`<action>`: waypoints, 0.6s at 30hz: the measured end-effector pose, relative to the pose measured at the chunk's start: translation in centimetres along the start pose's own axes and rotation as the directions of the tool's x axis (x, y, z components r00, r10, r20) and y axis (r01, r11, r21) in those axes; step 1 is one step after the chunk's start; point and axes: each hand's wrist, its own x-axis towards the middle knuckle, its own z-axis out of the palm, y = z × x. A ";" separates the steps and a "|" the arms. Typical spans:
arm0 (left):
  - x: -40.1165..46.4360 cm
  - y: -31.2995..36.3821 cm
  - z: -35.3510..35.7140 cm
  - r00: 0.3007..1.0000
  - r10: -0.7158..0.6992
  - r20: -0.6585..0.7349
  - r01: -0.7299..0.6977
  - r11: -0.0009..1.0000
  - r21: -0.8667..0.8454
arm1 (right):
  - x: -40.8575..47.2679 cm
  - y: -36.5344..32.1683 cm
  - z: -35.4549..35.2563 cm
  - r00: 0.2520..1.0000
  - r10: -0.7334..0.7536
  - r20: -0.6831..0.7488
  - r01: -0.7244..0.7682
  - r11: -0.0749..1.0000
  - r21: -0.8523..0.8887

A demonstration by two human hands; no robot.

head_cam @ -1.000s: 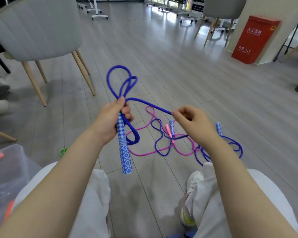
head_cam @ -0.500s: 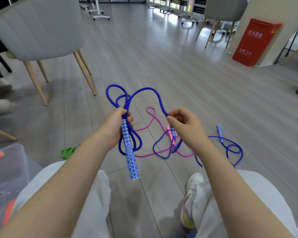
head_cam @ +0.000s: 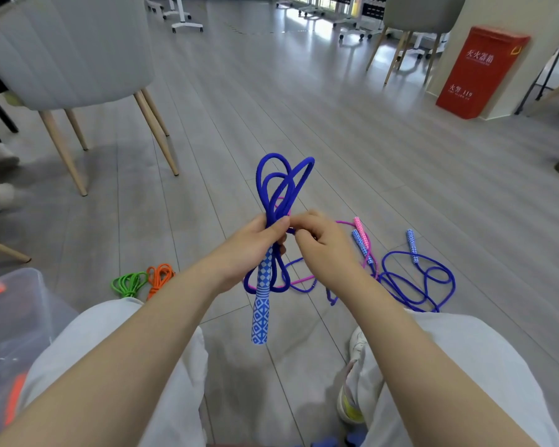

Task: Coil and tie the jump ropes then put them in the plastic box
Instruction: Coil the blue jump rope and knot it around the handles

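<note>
Head view: blue jump rope (head_cam: 279, 188) loops and its patterned handle (head_cam: 260, 304) are gripped by the left hand (head_cam: 255, 246); a strand is pinched by the right hand (head_cam: 320, 243). Even loops should be kept. The plastic box (head_cam: 29, 295) is seen lower left.

Matt braided blue rope (head_cam: 273, 185), translucent plastic box (head_cam: 29, 304), wood-grain floor (head_cam: 304, 108)

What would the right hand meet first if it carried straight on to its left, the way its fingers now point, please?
The right hand points at the bundle of blue rope loops gripped in the left hand. Its fingers already seem to pinch a strand there, so it would press into that bundle and the left thumb first.
</note>
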 end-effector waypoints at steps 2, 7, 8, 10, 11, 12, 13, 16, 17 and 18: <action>-0.1 0.1 0.2 1.000 0.008 -0.021 -0.009 1.000 -0.022 | 0.0 0.1 0.2 1.000 -0.002 -0.017 0.002 1.000 0.029; 0.0 0.2 0.3 0.987 -0.005 -0.158 -0.005 0.998 -0.061 | 0.1 0.6 0.7 0.997 0.074 -0.029 -0.070 0.990 0.121; 0.1 0.2 0.2 0.983 -0.014 -0.181 0.001 0.998 -0.068 | 0.2 0.6 0.5 0.995 0.096 -0.012 -0.094 0.989 0.110; 0.3 0.4 -0.2 0.974 -0.032 -0.222 0.002 0.991 -0.132 | 0.3 0.7 -0.2 0.988 0.145 0.056 -0.149 0.985 0.081; 0.5 0.6 -0.6 0.972 -0.038 -0.233 -0.011 0.979 -0.202 | 0.3 0.7 -0.7 0.982 0.162 0.092 -0.169 0.984 0.065; 0.6 0.8 -1.1 0.971 -0.043 -0.233 -0.027 0.957 -0.290 | 0.3 0.7 -1.1 0.978 0.171 0.118 -0.179 0.982 0.062; 0.7 1.2 -1.5 0.974 -0.051 -0.222 -0.039 0.922 -0.384 | 0.3 0.8 -1.6 0.976 0.175 0.128 -0.186 0.980 0.078; 0.7 1.7 -2.6 0.978 -0.097 -0.185 -0.040 0.784 -0.620 | 0.4 1.2 -3.2 0.980 0.172 0.101 -0.185 0.973 0.138; 0.8 1.8 -3.0 0.977 -0.108 -0.186 -0.044 0.746 -0.665 | 0.5 1.5 -3.8 0.980 0.175 0.091 -0.187 0.971 0.148; 0.9 1.8 -3.5 0.976 -0.111 -0.190 -0.056 0.709 -0.703 | 0.5 1.7 -4.3 0.980 0.181 0.082 -0.192 0.970 0.148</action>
